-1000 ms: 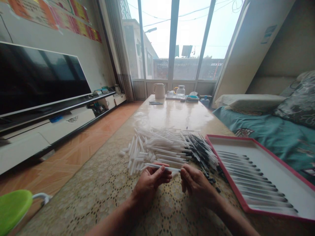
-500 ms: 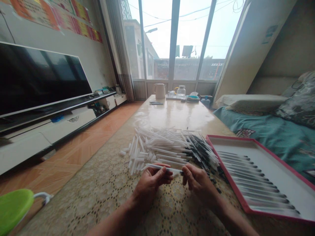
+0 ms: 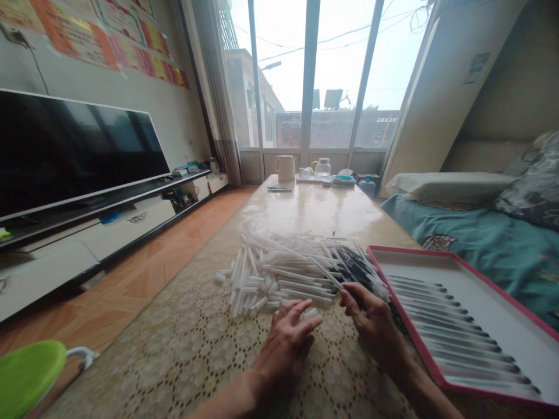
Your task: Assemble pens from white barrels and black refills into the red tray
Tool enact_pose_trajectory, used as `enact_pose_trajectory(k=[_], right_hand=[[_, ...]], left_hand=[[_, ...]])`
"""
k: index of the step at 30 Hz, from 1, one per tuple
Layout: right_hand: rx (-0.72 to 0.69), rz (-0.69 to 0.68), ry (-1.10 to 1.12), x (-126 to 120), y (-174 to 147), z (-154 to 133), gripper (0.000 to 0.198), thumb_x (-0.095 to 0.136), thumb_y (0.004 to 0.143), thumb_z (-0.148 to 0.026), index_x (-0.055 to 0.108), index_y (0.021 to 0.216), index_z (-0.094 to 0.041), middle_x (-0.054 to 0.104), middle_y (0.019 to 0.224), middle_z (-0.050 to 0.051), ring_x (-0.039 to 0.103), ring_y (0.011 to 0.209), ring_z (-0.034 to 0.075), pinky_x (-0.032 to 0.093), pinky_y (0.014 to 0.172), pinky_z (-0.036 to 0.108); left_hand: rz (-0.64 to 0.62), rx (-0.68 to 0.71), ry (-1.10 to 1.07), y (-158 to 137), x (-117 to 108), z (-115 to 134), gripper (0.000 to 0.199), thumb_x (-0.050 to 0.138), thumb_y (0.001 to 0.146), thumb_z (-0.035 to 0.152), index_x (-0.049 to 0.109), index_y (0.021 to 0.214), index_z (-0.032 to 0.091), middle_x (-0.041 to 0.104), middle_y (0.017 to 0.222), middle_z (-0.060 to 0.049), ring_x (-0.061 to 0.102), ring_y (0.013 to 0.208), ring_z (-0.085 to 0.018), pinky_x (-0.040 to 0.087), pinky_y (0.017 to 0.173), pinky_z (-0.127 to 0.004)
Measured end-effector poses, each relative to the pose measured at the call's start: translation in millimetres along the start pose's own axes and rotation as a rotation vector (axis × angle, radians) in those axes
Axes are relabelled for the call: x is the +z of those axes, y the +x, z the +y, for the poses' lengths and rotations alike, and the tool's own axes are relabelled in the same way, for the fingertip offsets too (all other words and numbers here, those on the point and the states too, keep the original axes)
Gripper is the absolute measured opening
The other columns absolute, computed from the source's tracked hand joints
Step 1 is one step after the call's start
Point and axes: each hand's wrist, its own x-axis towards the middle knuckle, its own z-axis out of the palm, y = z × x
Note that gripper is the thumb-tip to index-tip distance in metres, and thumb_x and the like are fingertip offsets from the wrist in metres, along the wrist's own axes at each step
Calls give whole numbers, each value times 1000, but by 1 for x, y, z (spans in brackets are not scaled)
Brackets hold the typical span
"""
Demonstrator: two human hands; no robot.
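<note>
My right hand (image 3: pixel 371 311) pinches the lower end of a white pen (image 3: pixel 325 269), which slants up and left over a pile of white pen barrels (image 3: pixel 301 273). Its gripped end is hidden by the fingers. My left hand (image 3: pixel 290 331) is open, fingers stretched and apart, just in front of the pile. Small white pieces (image 3: pixel 311 313) show by its fingertips. Dark thin refills (image 3: pixel 356 265) lie heaped beyond my right hand. Beside that hand, a pink-rimmed tray (image 3: pixel 417 343) holds a row of pens with dark ends (image 3: pixel 463 331).
The long table (image 3: pixel 174 355) has a patterned cover. At its far end stand a beige jug (image 3: pixel 286 169), a glass jar (image 3: pixel 322 169) and a tissue pack (image 3: pixel 344 177). A green seat (image 3: pixel 32 375) is at the left, a bed or sofa (image 3: pixel 493 238) at the right.
My left hand has let go of the pen and opened. My right hand has moved slightly right and up, and the pen has swung from level to slanting away over the pile.
</note>
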Motion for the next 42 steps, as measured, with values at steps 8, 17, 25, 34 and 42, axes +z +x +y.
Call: enact_pose_trajectory(k=[8,17,25,34,42], right_hand=[[29,-15,62,6,-4,-4,28,43,89,-40,56,101,-17,62,71,3,56,59,16,44,54,25],[-61,-122,-94,4,-12,-18,15,34,89,-25,43,77,-22,51,64,-1,50,58,15,38,56,25],[-187,-164,-195,11,-15,-22,22,37,93,-34,56,93,-22,62,74,2,58,63,16,38,59,25],[-173,-178,-209,13,-14,-15,23,39,93,-34,57,88,-20,63,73,3,59,63,16,38,60,26],[-168,-130,-188,11,-13,-14,25,41,91,-34,58,81,-19,57,62,0,53,54,14,36,54,23]], left_hand=[[93,-60,69,2,2,0,22,50,79,12,70,84,21,66,88,-10,56,86,-24,43,77,-35],[435,-385,-596,13,-16,-6,35,67,73,35,65,104,18,61,72,-1,55,59,-13,44,59,-25],[421,-511,-935,14,-18,-7,32,71,69,41,59,87,17,58,60,3,47,45,-6,35,43,-18],[392,-507,-905,12,-24,-8,24,75,67,28,65,85,14,54,62,5,44,48,-3,35,46,-15],[323,-388,-656,11,-21,-6,24,63,77,37,63,92,18,65,86,-5,64,72,-17,52,66,-31]])
